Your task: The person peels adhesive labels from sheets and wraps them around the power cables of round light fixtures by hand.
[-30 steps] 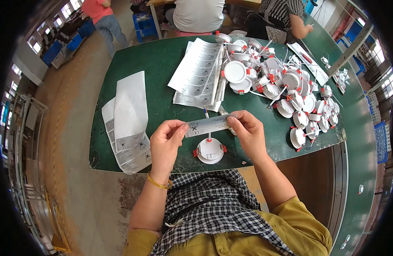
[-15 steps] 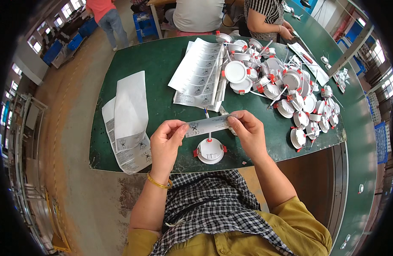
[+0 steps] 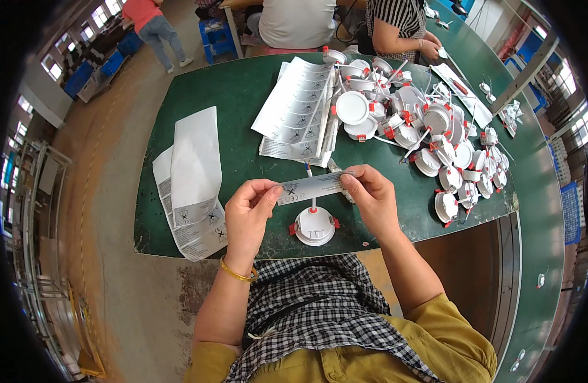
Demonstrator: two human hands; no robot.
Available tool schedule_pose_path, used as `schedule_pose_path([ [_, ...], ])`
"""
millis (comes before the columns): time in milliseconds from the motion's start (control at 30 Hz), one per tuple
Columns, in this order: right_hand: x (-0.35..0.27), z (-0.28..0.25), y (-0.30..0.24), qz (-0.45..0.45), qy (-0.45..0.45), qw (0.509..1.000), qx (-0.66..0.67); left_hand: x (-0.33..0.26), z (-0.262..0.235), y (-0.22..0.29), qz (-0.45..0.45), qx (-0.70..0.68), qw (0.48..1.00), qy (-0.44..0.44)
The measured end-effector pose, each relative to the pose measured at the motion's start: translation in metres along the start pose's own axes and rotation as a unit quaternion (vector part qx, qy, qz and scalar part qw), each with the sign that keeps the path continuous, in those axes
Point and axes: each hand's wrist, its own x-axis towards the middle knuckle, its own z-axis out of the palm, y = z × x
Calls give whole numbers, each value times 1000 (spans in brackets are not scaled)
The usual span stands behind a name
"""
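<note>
A long silver-grey printed label [image 3: 312,187] is stretched level between my two hands. My left hand [image 3: 249,207] pinches its left end between thumb and fingers, and my right hand [image 3: 372,198] pinches the right end. Under the label, near the table's front edge, a round white downlight [image 3: 315,226] lies with its back up and a red clip on either side. Its white cable runs up behind the label, and bare wire ends show beyond it. Another small white part is mostly hidden behind my right fingers.
Printed label sheets [image 3: 294,108] lie at the middle back of the green table [image 3: 243,89]; more curled sheets [image 3: 195,172] lie at left. Many white downlights [image 3: 434,121] are heaped at right. A co-worker's hands [image 3: 431,48] are at far right, and a stool [image 3: 216,39] stands behind.
My hands and the label stay in place. In the background, the person in the red top has shifted their legs, and the co-worker's hands at far right have moved slightly.
</note>
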Motion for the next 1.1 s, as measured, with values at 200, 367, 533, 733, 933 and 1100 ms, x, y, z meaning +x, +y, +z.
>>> schedule_pose_path([
  [200,0,0,1,-3,-1,1000,-8,1,-1,-2,1,2,1000,2],
  [367,2,-1,3,-8,1,1000,-11,3,0,-3,16,2,1000,4],
  [533,1,-1,4,5,2,1000,2,4,-2,-4,1,11,1000,-4],
  [733,1,-1,4,2,1,1000,-9,6,-2,-6,26,10,1000,-3],
  [933,1,-1,3,6,2,1000,-3,7,-4,-7,30,15,999,-5],
  [1100,1,-2,4,3,0,1000,-6,8,-4,-4,30,25,999,-15],
])
